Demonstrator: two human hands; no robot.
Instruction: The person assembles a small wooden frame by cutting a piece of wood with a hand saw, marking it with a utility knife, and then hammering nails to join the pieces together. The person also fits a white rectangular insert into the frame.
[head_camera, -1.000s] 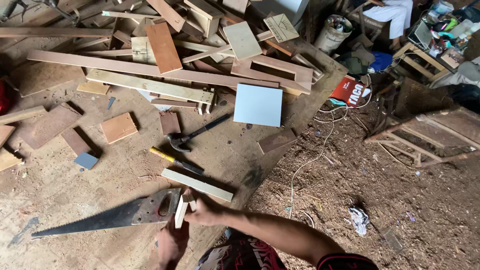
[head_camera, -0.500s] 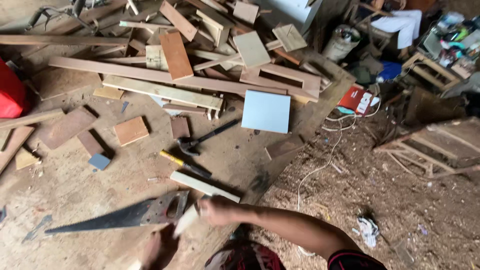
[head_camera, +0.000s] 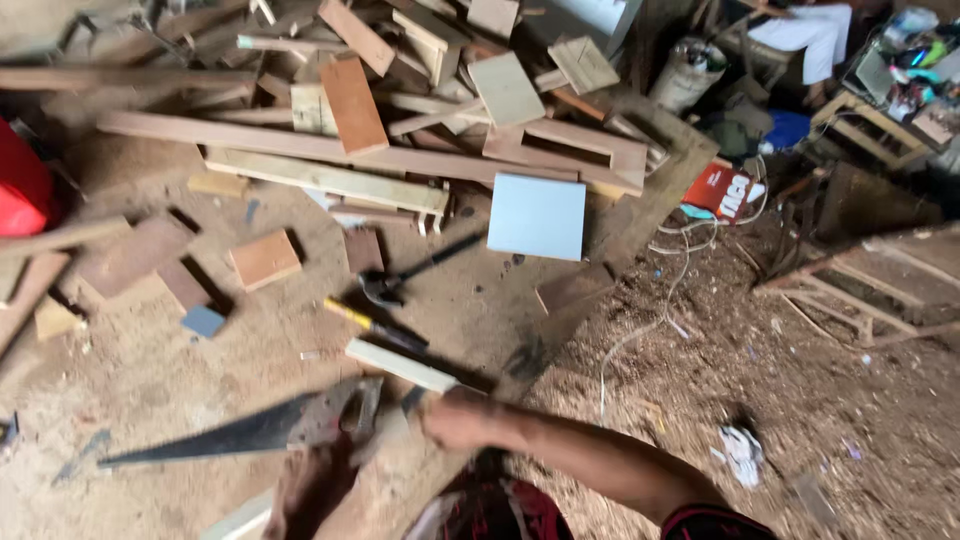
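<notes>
My right hand reaches in from the lower right over the sawdust-covered bench, blurred by motion. It is closed on a small pale wood piece just right of the handsaw's handle. The handsaw lies flat with its dark blade pointing left. My left hand is a blurred shape at the bottom edge, just below the saw handle; its fingers cannot be made out. A longer pale wood strip lies just above my right hand.
A yellow-handled tool and a hammer lie above the strip. A pale blue square panel lies near the bench edge. Wood offcuts pile at the back. A red container stands left. White cable trails on the floor.
My right hand has shifted a little right and down with the pale piece, away from the saw handle. The view has moved closer and become blurred.
</notes>
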